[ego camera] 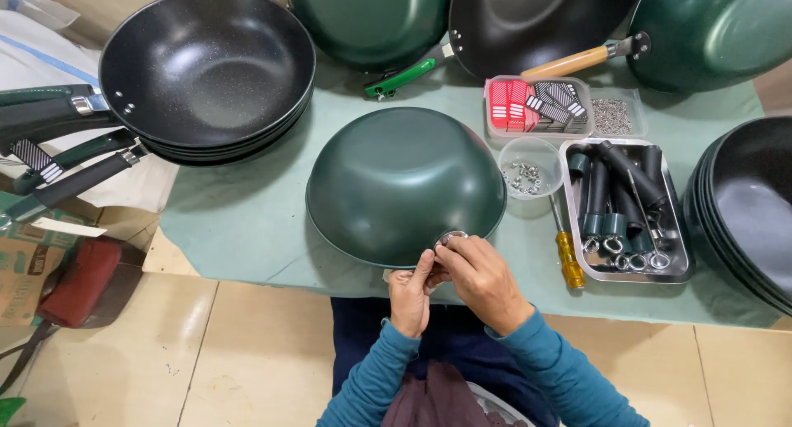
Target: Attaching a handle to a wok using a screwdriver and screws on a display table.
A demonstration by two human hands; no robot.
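Observation:
A dark green pan body [404,179] lies upside down on the green-covered table [239,221], with no handle on it. My left hand [410,297] and my right hand [478,280] meet at its near rim. Their fingers pinch a small metal ring fitting [451,237] pressed against the rim. Both sleeves are teal.
Stacked black pans with handles [206,68] sit at far left, more pans along the back and a stack [747,212] at right. A metal tray of black handles [623,204], a cup of small nuts [528,175], a box of tags [536,105] and a yellow screwdriver [569,258] lie right of the pan.

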